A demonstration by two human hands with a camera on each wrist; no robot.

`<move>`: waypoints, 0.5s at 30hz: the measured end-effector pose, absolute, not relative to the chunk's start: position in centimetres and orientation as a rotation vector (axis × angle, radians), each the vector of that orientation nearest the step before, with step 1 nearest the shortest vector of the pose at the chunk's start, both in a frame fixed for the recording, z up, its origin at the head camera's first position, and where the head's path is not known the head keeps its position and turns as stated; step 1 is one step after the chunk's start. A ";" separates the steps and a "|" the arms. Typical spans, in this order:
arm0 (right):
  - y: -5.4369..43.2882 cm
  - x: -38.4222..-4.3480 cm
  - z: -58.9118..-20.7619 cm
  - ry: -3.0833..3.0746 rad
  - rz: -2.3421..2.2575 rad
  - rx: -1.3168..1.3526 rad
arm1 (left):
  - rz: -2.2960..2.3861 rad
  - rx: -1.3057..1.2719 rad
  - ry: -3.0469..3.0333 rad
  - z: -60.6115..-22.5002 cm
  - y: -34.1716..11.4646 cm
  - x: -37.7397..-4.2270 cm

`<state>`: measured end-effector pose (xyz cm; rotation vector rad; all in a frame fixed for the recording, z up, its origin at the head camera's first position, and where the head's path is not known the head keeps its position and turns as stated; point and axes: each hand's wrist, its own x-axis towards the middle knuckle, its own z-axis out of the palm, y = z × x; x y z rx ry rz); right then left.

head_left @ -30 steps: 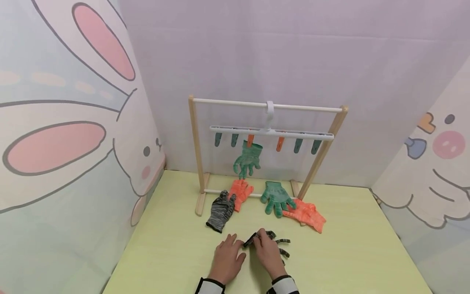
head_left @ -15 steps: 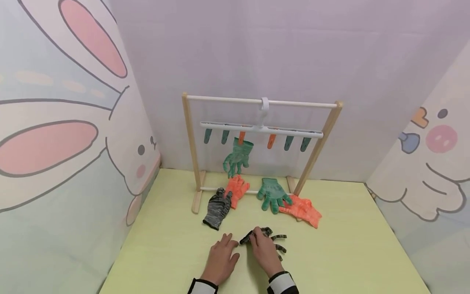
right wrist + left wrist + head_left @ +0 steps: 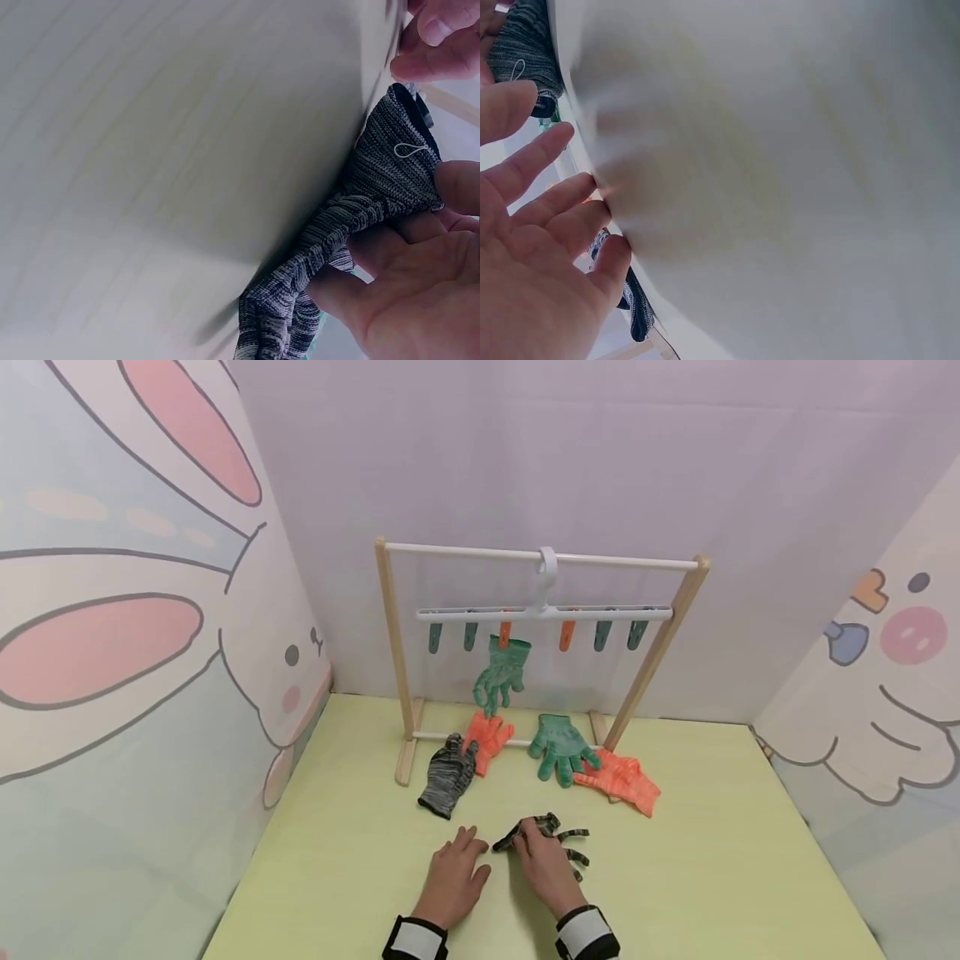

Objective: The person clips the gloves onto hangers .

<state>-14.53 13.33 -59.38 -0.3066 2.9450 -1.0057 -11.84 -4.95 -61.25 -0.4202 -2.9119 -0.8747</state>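
In the head view my right hand (image 3: 546,865) pinches a black-and-grey knit glove (image 3: 551,824) between thumb and fingers. The glove's fingers spread to the right, and its cuff points left. The right wrist view shows the cuff (image 3: 401,139) with a small pale loop, raised off the tabletop, and the thumb and fingers (image 3: 337,292) against the knit. My left hand (image 3: 452,874) rests on the table just left of the cuff, holding nothing. Its fingers (image 3: 562,202) are extended and touch the tabletop in the left wrist view.
Behind the hands stands a wooden rack (image 3: 392,635) with a white clip hanger (image 3: 480,613). A green glove (image 3: 502,672) hangs from an orange clip. On the table lie another grey glove (image 3: 448,775), an orange glove (image 3: 487,740), a green glove (image 3: 561,748) and a second orange glove (image 3: 622,781).
My left hand has drawn slightly left, away from the cuff. My right hand keeps its pinch on the knit glove. The whole head view has shifted a little.
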 end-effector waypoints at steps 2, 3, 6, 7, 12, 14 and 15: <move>13.4 -14.5 -59.3 2.947 -0.998 -0.309 | -0.874 -0.414 -2.906 -61.2 -4.9 -11.9; 13.3 -14.5 -59.3 2.952 -1.001 -0.309 | -0.877 -0.413 -2.904 -61.2 -4.9 -11.9; 13.2 -14.4 -59.0 2.977 -1.030 -0.296 | -0.902 -0.396 -2.922 -61.0 -4.8 -12.0; 13.1 -14.4 -58.9 2.988 -1.031 -0.294 | -0.921 -0.390 -2.933 -61.0 -4.8 -12.0; 12.9 -14.5 -58.6 2.988 -1.089 -0.260 | -1.022 -0.377 -2.986 -60.5 -4.9 -12.1; 13.0 -14.6 -58.4 2.960 -1.160 -0.225 | -1.042 -0.387 -2.992 -60.2 -5.1 -12.2; 13.1 -14.7 -58.3 2.943 -1.200 -0.201 | -1.048 -0.386 -2.993 -60.0 -5.3 -12.3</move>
